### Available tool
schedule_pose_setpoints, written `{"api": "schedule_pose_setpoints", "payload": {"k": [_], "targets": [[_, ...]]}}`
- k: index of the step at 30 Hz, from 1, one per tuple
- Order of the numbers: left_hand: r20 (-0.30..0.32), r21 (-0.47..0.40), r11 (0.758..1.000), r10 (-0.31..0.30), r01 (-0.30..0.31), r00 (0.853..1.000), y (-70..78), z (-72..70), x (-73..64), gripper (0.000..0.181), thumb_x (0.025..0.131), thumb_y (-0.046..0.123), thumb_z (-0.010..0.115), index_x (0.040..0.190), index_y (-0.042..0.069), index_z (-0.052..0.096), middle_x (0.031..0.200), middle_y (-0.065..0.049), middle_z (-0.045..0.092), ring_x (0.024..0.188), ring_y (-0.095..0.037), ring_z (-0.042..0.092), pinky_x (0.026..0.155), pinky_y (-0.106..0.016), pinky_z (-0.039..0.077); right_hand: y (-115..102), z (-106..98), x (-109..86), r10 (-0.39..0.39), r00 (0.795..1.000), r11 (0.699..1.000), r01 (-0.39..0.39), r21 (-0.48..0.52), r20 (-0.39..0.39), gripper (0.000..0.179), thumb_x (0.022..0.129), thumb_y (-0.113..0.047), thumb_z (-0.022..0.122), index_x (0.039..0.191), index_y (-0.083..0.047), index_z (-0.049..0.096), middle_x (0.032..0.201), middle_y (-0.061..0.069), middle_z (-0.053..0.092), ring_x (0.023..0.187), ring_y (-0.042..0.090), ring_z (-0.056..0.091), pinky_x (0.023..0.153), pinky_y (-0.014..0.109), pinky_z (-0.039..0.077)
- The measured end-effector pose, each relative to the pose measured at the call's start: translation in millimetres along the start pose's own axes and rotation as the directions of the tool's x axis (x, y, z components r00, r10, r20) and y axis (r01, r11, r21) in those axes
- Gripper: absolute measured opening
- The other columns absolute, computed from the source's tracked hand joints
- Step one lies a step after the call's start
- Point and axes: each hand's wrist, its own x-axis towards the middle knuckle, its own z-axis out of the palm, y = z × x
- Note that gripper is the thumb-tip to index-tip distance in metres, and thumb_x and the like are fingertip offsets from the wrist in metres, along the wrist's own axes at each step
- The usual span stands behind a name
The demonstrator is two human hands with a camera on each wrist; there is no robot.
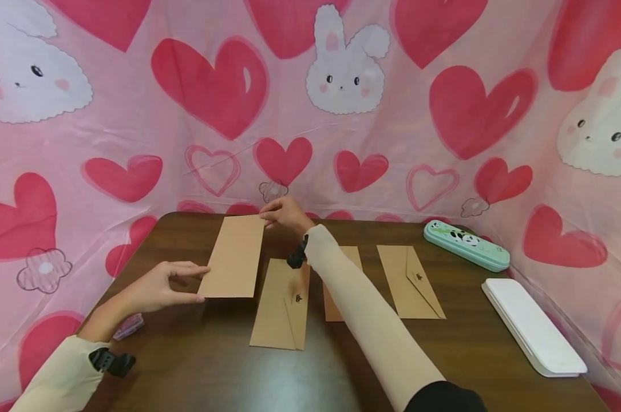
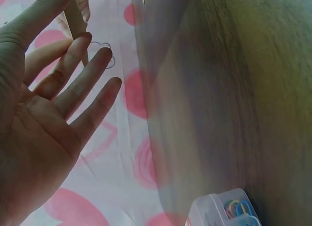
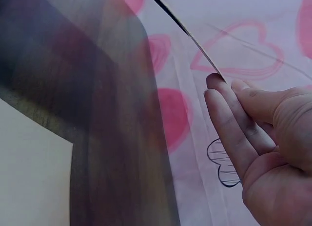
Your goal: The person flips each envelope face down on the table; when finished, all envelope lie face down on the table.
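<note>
A plain brown kraft envelope [image 1: 232, 257] is held above the dark wooden table, its blank face up and no flap visible. At its far right corner, my right hand [image 1: 288, 214] pinches the paper between thumb and fingertips; the right wrist view shows this envelope [image 3: 207, 55] edge-on. My left hand [image 1: 161, 281] grips the near left edge, the thumb at the near corner and the other fingers spread. Beneath and to the right lies another envelope [image 1: 275, 309], flap side up with a small dark crown print. My right forearm partly hides a further envelope [image 1: 333, 306].
A third envelope [image 1: 396, 280] lies flap up on the right of the table [image 1: 197, 366]. Beyond it are a mint panda-print case [image 1: 465, 245] and a white case [image 1: 534, 326]. A small clear box [image 2: 209, 211] with coloured loops sits near my left wrist. Heart-print cloth [image 1: 300, 126] hangs behind.
</note>
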Motion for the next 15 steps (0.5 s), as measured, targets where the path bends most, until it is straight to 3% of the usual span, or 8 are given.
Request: {"api": "schedule_pose_setpoints", "payload": {"k": [4, 10, 15], "targets": [[0.017, 0.0, 1.0, 0.01, -0.01, 1.0, 0.9, -0.5, 0.4, 0.063, 0.08, 0.02, 0.089, 0.134, -0.002, 0.066, 0.122, -0.016, 0.072, 0.106, 0.002, 0.065, 0.078, -0.036, 0.064, -3.1, 0.4, 1.3, -0.019, 1.0, 0.999, 0.02, -0.041, 0.005, 0.019, 0.094, -0.007, 0.073, 0.108, 0.004, 0.077, 0.105, 0.021, 0.077, 0.071, 0.022, 0.076, 0.076, 0.04, 0.064], [0.073, 0.024, 1.0, -0.019, 0.017, 0.997, -2.2, -2.1, 0.9, 0.066, 0.082, 0.023, 0.088, 0.136, -0.004, 0.063, 0.124, -0.017, 0.072, 0.104, -0.007, 0.07, 0.081, -0.037, 0.064, 0.7, 9.0, 1.7, -0.001, 1.0, 0.996, 0.0, -0.086, -0.008, 0.016, 0.093, -0.005, 0.074, 0.106, 0.004, 0.078, 0.101, 0.021, 0.077, 0.064, 0.015, 0.072, 0.069, 0.035, 0.064], [0.144, 0.045, 0.998, -0.057, 0.051, 0.988, -10.3, -3.8, 3.0, 0.069, 0.084, 0.027, 0.086, 0.137, -0.008, 0.06, 0.125, -0.019, 0.071, 0.107, -0.02, 0.072, 0.084, -0.037, 0.063, -2.2, 22.2, -0.9, -0.024, 1.0, 0.969, 0.022, -0.244, -0.006, 0.014, 0.093, -0.004, 0.074, 0.104, 0.002, 0.079, 0.099, 0.019, 0.078, 0.072, 0.023, 0.076, 0.07, 0.031, 0.064]]}}
